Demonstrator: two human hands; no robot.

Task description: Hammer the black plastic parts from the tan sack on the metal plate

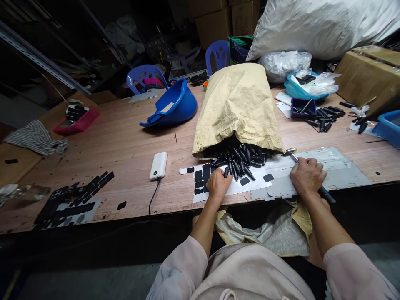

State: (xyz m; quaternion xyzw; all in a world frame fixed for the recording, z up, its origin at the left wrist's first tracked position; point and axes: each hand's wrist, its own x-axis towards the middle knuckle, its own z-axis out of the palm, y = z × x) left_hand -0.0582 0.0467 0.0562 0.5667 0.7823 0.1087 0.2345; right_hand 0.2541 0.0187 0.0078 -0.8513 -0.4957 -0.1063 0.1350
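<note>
My left hand (218, 183) is closed round a small black cylindrical part (226, 171), whose tip pokes out past the fingers. It rests at the edge of a white sheet with black stickers (198, 179). My right hand (308, 175) grips a hammer (326, 195) by its dark handle, and the head with a yellowish end points away from me over a grey board (340, 166). Between and beyond my hands, many similar black parts (239, 160) spill from the mouth of a large tan sack (239, 104).
A white power bank (158, 166) with a cable lies left of the sheet. Farther back stands a tilted blue basin (178, 102). Black strips (93, 187) lie at the left, and a cardboard box (371, 79) and a blue tub (390, 127) stand at the right.
</note>
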